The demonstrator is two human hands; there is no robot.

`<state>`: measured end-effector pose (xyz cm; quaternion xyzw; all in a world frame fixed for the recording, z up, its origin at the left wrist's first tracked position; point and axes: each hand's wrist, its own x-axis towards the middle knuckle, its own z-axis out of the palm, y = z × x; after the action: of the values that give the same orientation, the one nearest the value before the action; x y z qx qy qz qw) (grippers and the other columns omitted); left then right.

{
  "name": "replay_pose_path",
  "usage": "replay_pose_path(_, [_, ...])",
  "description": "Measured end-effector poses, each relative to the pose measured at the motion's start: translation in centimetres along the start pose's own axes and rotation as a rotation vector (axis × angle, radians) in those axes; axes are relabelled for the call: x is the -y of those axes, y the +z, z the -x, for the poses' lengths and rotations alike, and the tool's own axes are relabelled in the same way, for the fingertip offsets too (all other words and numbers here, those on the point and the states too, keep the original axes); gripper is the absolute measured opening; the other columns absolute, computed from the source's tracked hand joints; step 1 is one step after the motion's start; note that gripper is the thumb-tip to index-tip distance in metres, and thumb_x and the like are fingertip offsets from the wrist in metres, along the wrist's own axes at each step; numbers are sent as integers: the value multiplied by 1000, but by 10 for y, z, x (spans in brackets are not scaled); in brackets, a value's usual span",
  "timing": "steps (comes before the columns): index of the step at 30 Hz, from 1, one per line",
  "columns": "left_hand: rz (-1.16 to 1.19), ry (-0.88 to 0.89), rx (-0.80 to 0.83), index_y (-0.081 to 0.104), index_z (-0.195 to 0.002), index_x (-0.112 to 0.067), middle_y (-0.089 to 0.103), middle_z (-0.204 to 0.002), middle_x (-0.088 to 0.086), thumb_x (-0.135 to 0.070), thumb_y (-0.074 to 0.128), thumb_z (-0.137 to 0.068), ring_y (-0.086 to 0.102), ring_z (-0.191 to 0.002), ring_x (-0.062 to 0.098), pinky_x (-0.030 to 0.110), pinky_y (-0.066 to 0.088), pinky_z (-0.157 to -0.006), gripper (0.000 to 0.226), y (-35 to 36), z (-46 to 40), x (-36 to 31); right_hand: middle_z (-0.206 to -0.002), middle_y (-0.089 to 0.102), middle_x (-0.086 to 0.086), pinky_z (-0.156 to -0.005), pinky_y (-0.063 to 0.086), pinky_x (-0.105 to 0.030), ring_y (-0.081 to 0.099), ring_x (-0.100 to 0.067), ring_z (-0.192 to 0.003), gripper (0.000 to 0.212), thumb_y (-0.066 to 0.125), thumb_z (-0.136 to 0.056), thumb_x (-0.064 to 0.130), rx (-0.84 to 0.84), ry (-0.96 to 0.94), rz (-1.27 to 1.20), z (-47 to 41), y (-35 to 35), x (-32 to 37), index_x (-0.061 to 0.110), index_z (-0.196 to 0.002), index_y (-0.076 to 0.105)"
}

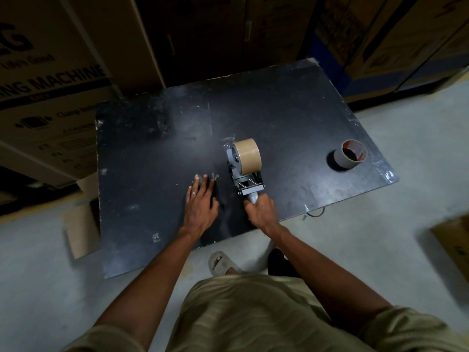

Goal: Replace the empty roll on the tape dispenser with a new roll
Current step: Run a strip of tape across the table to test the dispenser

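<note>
Tape dispenser (242,171) lies near the middle of the black table (291,118), its long axis running from the near edge toward the far side, handle end nearest the person and roll end farthest. A full brown tape roll (247,155) sits on its hub. The right hand (261,212) is wrapped tight around the handle. The left hand (200,203) lies flat on the table just beside it, fingers spread. The empty roll (350,154) stands well apart, near the table's right edge.
</note>
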<state>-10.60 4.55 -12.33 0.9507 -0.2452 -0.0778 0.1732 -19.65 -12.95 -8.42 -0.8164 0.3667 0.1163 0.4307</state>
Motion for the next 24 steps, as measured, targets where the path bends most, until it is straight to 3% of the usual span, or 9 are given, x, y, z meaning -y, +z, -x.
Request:
replay_pose_path(3, [-5, -7, -5, 30, -154, -14, 25, -162, 9, -23, 49, -91, 14, -152, 30, 51, 18, -122, 66, 0, 1, -1, -105, 55, -13, -87, 46, -43, 57, -32, -103, 42, 62, -95, 33, -3, -17, 27, 16, -8, 10, -5, -112, 56])
replay_pose_path(6, [-13, -13, -8, 33, -153, -14, 25, -162, 9, -23, 50, -90, 15, -152, 30, 50, 18, -121, 65, 2, 2, -1, -109, 60, -21, -86, 45, -43, 58, -39, -106, 40, 63, -95, 32, -8, -18, 16, 15, -5, 4, -6, -108, 56])
replay_pose_path(11, [-21, -12, -1, 29, -154, -16, 22, -163, 9, -24, 49, -91, 13, -152, 30, 51, 18, -122, 67, 3, 4, -3, -120, 58, -25, -79, 35, -32, 56, -38, -109, 42, 62, -96, 31, -8, -10, 25, 15, -5, -3, -5, -114, 54])
replay_pose_path(16, [-25, -11, -6, 33, -153, -16, 25, -162, 9, -22, 52, -89, 15, -151, 32, 52, 18, -120, 67, 2, 4, -4, -120, 58, -25, -86, 43, -38, 56, -39, -111, 43, 63, -95, 31, -7, -19, 7, 16, -3, -9, -5, -117, 54])
replay_pose_path(21, [-44, -11, 5, 33, -153, -19, 24, -163, 9, -23, 52, -90, 13, -152, 32, 52, 17, -120, 66, 3, 4, -3, -116, 57, -21, -83, 43, -37, 56, -36, -107, 42, 63, -95, 32, -1, -45, 2, 19, -2, -18, -4, -116, 54])
replay_pose_path(24, [-50, -17, 16, 32, -153, -19, 21, -164, 9, -24, 52, -91, 10, -152, 32, 53, 15, -120, 66, 4, 5, -5, -111, 61, -28, -83, 47, -44, 59, -43, -104, 41, 64, -94, 31, -25, -67, -2, 22, -1, -23, -6, -109, 56])
